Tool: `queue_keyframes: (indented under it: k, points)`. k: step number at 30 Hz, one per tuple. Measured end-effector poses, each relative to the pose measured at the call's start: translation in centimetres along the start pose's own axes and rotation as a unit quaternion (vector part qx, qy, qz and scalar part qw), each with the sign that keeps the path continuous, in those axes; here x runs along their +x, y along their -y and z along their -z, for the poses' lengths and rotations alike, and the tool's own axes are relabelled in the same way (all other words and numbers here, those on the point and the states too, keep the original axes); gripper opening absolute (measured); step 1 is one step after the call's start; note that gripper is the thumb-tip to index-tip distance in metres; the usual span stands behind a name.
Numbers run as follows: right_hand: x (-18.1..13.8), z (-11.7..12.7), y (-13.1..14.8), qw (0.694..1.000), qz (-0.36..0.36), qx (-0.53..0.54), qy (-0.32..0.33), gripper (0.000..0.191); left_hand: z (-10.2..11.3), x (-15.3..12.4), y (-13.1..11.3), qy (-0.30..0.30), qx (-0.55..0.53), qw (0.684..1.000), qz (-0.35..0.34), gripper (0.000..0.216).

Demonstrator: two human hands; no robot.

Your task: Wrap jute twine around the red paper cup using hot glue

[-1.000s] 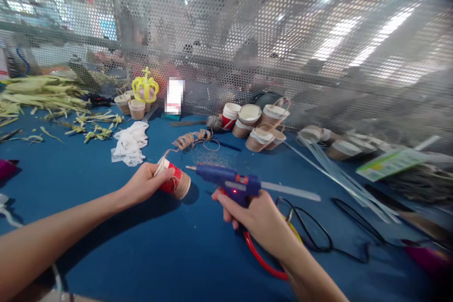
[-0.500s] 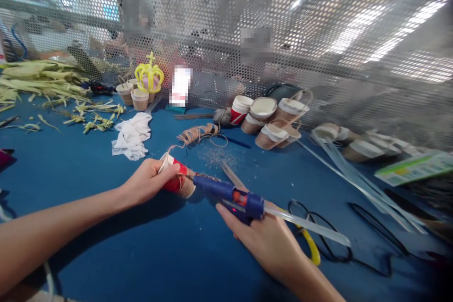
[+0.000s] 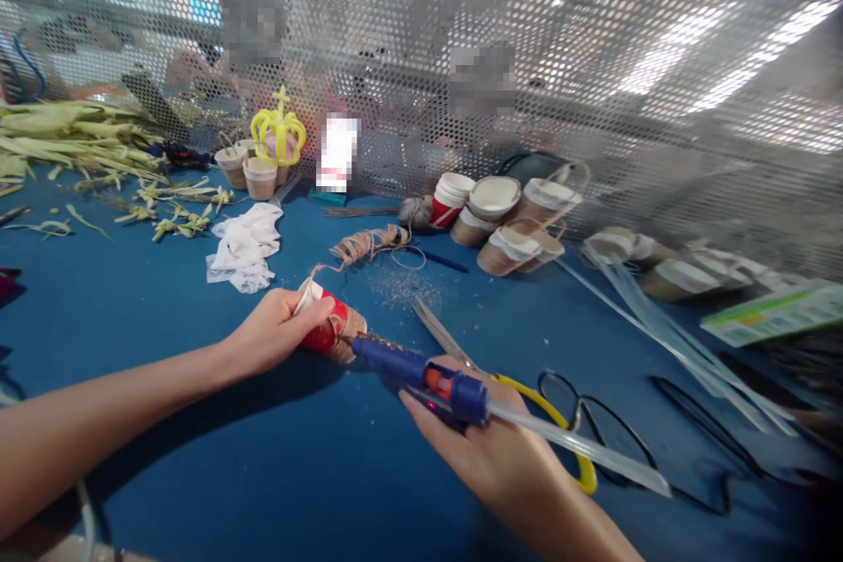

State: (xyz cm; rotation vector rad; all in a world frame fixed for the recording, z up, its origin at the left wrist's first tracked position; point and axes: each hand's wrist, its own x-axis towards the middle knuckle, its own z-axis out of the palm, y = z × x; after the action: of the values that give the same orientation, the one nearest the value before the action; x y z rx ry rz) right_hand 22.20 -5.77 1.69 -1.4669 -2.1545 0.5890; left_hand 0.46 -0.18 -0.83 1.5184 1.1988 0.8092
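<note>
A tall grey metal screen [image 3: 395, 136], punched all over with small round holes, stands behind a smooth, matte blue bench [image 3: 263, 465]. On the bench, at far left, lies a heap of dry, papery, pale green husks [image 3: 75, 127]. Right of centre, near the screen, is a cluster of tapered paper cups wrapped in coarse brown twine [image 3: 507, 250], and beyond it long, translucent glue sticks [image 3: 665, 338] spread across the surface.

In the foreground are a person's bare hands. The right hand [image 3: 497, 452] is wrapped around a dark blue plastic glue gun [image 3: 412, 369] with a lit red dot; a clear rod sticks out of its back. Just beside that hand lie metal scissors with yellow loop handles [image 3: 441, 334], partly hidden by it. Further back are a crumpled, thin white cloth [image 3: 245, 246], a bright yellow openwork crown topped with a cross [image 3: 280, 136] and a loose, fibrous bundle of tan twine [image 3: 365, 246].

The left hand [image 3: 273, 329] grips a small red-and-white paper cup [image 3: 337, 316] at the centre of the scene, over the bench. The cup is tipped sideways, its white rim toward the hand, rough twine wound around its base end. The glue gun's narrow nozzle meets the cup's side; whether they touch is unclear.
</note>
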Motion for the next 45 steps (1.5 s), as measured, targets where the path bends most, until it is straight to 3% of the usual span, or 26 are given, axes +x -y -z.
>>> queue_keyframes:
  k: [7, 18, 24, 29, 37, 45]
  points:
    - [-0.4, 0.1, 0.1, 0.999, 0.014, -0.024, -0.015, 0.008, -0.1, 0.0, -0.3, 0.010, -0.026, 1.000, 0.011, 0.043]
    - [-0.6, 0.3, -0.1, 1.000, -0.005, -0.018, -0.007, 0.009, 0.0, -0.2, 0.4, 0.013, 0.001, 0.999, -0.045, 0.040]
    - [0.2, 0.7, 0.6, 1.000, 0.008, -0.021, -0.021, 0.015, 0.1, -0.4, 0.0, 0.055, -0.023, 0.996, -0.071, 0.038]
    - [0.8, 1.5, 1.3, 0.999, 0.004, -0.037, -0.030, 0.016, 0.2, -0.5, 0.1, 0.035, 0.024, 0.996, -0.078, 0.039]
    - [0.2, 1.1, -1.0, 0.988, 0.105, -0.111, -0.025, 0.022, 0.3, -0.6, 0.2, 0.027, 0.076, 0.992, -0.102, 0.041]
    - [-0.2, 1.3, -2.2, 0.994, 0.037, -0.105, 0.020, 0.022, 0.1, -0.6, 0.6, 0.009, 0.087, 0.990, -0.111, 0.042]
